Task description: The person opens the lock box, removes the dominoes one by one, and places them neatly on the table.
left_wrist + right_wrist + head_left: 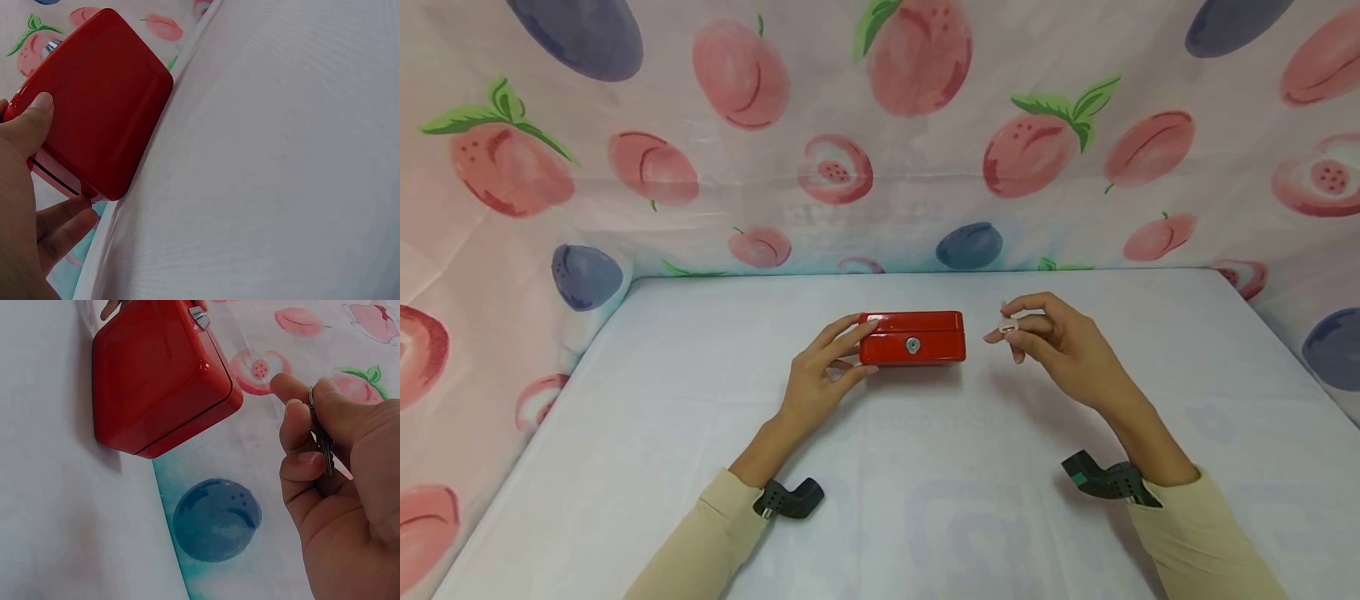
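Observation:
A red metal cash box (917, 342) with a silver round lock on its front is near the middle of the table, its lid down. My left hand (820, 375) grips the box's left end, thumb at the lower front and fingers along the top. Off to the right of the box, my right hand (1067, 350) pinches small keys (324, 447) on a ring between thumb and fingers. The keys are apart from the lock (200, 318). How many keys there are is hard to tell.
A white cloth covers the table (880, 517). Behind it and at the sides hangs a fruit-print curtain (880, 225). Dark camera mounts (790, 498) sit on both wrists, by the beige sleeves (700, 542).

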A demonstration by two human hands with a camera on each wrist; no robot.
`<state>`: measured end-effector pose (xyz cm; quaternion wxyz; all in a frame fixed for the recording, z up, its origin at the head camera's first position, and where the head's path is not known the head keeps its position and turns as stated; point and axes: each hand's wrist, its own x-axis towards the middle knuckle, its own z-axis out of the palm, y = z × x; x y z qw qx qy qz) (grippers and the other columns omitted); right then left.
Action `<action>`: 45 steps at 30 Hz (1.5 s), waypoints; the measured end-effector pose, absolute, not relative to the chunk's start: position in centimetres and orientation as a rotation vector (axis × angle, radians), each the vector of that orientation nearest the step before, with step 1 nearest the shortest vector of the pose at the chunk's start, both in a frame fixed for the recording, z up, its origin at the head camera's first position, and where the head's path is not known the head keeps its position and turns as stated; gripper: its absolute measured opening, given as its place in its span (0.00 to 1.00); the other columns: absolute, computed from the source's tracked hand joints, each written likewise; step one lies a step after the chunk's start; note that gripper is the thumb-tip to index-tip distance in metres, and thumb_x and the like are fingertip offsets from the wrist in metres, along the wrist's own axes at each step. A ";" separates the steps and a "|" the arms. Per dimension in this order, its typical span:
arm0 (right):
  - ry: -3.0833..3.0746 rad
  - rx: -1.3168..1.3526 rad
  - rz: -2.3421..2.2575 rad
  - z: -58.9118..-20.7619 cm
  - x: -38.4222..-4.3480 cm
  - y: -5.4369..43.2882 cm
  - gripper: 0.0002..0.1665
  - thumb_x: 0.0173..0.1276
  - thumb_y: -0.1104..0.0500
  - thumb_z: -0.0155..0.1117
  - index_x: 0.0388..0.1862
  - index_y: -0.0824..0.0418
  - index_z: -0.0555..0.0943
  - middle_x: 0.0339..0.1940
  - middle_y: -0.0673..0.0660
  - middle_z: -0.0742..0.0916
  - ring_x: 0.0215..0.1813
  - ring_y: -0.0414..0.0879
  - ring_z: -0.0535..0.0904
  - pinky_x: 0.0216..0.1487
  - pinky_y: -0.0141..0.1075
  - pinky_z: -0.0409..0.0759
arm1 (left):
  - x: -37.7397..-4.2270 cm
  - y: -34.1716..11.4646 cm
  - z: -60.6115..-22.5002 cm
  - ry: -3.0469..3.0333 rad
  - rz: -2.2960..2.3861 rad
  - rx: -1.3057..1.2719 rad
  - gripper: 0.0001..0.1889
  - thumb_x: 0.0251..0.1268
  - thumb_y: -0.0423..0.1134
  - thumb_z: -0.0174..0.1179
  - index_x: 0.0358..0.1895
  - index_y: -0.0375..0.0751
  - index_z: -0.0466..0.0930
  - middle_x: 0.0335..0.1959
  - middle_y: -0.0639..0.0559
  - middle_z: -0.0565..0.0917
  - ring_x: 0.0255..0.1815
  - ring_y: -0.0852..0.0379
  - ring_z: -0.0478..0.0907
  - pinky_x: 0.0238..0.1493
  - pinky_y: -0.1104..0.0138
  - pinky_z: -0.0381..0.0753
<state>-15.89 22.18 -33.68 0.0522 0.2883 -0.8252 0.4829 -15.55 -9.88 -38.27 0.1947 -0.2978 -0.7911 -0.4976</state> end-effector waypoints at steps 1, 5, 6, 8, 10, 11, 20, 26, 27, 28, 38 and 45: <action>-2.498 0.881 1.461 -33.7 -15.9 22.1 0.21 0.67 0.71 0.58 0.58 0.57 0.72 0.40 0.52 0.88 0.35 0.43 0.78 0.29 0.33 0.68 | -15.6 -9.9 -38.3 -2.217 -1.392 -0.836 0.28 0.50 0.23 0.68 0.59 0.34 0.76 0.60 0.34 0.72 0.46 0.41 0.80 0.36 0.49 0.83; -2.426 0.932 1.465 -33.6 -15.7 21.5 0.19 0.66 0.74 0.59 0.53 0.60 0.77 0.42 0.53 0.88 0.35 0.44 0.79 0.33 0.31 0.73 | -15.6 -9.9 -38.4 -2.214 -1.387 -0.839 0.28 0.50 0.23 0.69 0.59 0.34 0.76 0.60 0.34 0.72 0.45 0.41 0.81 0.36 0.49 0.83; -2.413 0.947 1.458 -33.5 -15.6 21.3 0.18 0.66 0.74 0.59 0.52 0.60 0.78 0.42 0.53 0.88 0.35 0.43 0.78 0.36 0.30 0.75 | -15.5 -9.9 -38.2 -2.209 -1.400 -0.839 0.27 0.50 0.22 0.69 0.58 0.31 0.76 0.60 0.33 0.72 0.45 0.40 0.81 0.36 0.48 0.83; -2.389 0.986 1.465 -33.4 -15.4 20.9 0.18 0.65 0.75 0.58 0.50 0.60 0.79 0.42 0.53 0.87 0.34 0.44 0.78 0.38 0.30 0.76 | -15.5 -9.9 -38.2 -2.207 -1.406 -0.840 0.27 0.50 0.22 0.69 0.58 0.32 0.76 0.60 0.33 0.72 0.45 0.40 0.81 0.36 0.48 0.83; -2.381 1.027 1.458 -33.4 -15.3 20.5 0.19 0.65 0.76 0.58 0.50 0.60 0.80 0.41 0.50 0.87 0.35 0.43 0.78 0.39 0.29 0.77 | -15.5 -9.9 -38.1 -2.208 -1.412 -0.840 0.28 0.50 0.22 0.68 0.58 0.32 0.76 0.60 0.33 0.73 0.45 0.39 0.81 0.36 0.48 0.82; -2.384 1.050 1.445 -33.3 -15.2 20.2 0.19 0.65 0.76 0.57 0.50 0.59 0.79 0.41 0.49 0.86 0.35 0.42 0.78 0.39 0.30 0.77 | -15.4 -9.9 -38.1 -2.210 -1.413 -0.840 0.28 0.50 0.23 0.68 0.58 0.32 0.76 0.60 0.33 0.73 0.45 0.39 0.81 0.36 0.48 0.82; -2.417 1.186 1.414 -33.6 -14.9 18.6 0.18 0.65 0.74 0.59 0.51 0.59 0.75 0.40 0.50 0.87 0.34 0.42 0.79 0.36 0.33 0.78 | -15.4 -10.0 -38.1 -2.234 -1.409 -0.828 0.27 0.52 0.24 0.68 0.58 0.32 0.75 0.60 0.34 0.72 0.46 0.41 0.81 0.37 0.49 0.83; -2.486 1.130 1.335 -33.9 -15.1 18.4 0.23 0.66 0.71 0.61 0.56 0.59 0.69 0.41 0.48 0.88 0.31 0.38 0.80 0.30 0.33 0.74 | -16.5 -10.2 -39.7 -2.218 -1.411 -0.830 0.28 0.49 0.23 0.69 0.58 0.32 0.76 0.61 0.34 0.72 0.45 0.40 0.81 0.36 0.49 0.83; -2.502 1.110 1.314 -33.9 -15.0 18.3 0.22 0.66 0.70 0.62 0.57 0.59 0.69 0.40 0.47 0.88 0.31 0.38 0.79 0.29 0.33 0.72 | -16.8 -10.3 -40.1 -2.212 -1.411 -0.833 0.28 0.49 0.24 0.70 0.58 0.32 0.76 0.62 0.35 0.72 0.45 0.40 0.81 0.36 0.49 0.83; -2.517 1.090 1.295 -33.9 -15.0 18.3 0.22 0.66 0.68 0.62 0.57 0.58 0.70 0.38 0.46 0.88 0.31 0.38 0.79 0.28 0.33 0.71 | -17.1 -10.3 -40.5 -2.209 -1.410 -0.837 0.29 0.49 0.24 0.70 0.58 0.32 0.76 0.62 0.35 0.72 0.46 0.40 0.81 0.35 0.50 0.83; -2.538 1.006 1.283 -33.8 -14.7 17.7 0.21 0.64 0.65 0.65 0.57 0.57 0.80 0.35 0.48 0.86 0.32 0.39 0.79 0.36 0.31 0.79 | -17.7 -10.7 -41.5 -2.214 -1.390 -0.857 0.29 0.53 0.34 0.71 0.62 0.45 0.76 0.65 0.49 0.71 0.48 0.51 0.81 0.38 0.59 0.84; -2.552 0.966 1.289 -33.9 -14.8 17.5 0.20 0.63 0.62 0.67 0.55 0.54 0.83 0.37 0.47 0.87 0.33 0.38 0.80 0.34 0.31 0.80 | -17.7 -10.8 -41.4 -2.247 -1.359 -0.848 0.30 0.55 0.36 0.70 0.64 0.49 0.75 0.66 0.52 0.70 0.47 0.53 0.81 0.39 0.62 0.84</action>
